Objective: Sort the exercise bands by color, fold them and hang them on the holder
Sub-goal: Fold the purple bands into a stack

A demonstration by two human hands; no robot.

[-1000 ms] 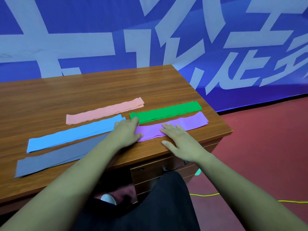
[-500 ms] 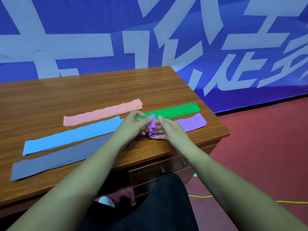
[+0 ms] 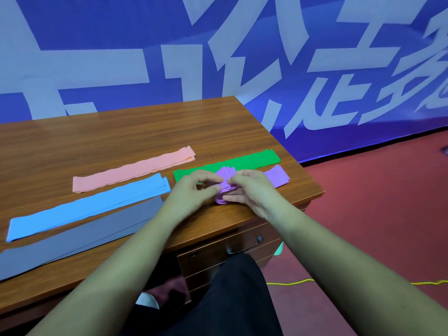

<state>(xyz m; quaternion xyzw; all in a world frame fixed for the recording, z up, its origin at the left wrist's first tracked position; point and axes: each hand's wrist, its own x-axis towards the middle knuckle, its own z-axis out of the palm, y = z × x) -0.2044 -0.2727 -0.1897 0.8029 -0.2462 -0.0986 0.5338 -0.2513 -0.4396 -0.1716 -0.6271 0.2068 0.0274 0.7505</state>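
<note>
Purple exercise band (image 3: 224, 177) bunched on the worktop (image 3: 121, 132).
It is pinched by the left hand (image 3: 191, 192) and right hand (image 3: 252, 190); 1 end is laid flat beside the green band (image 3: 254, 160).

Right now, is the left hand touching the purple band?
Touching. The head view shows the left hand pinching the bunched folds of the purple band, with the right hand gripping the same bunch.
</note>
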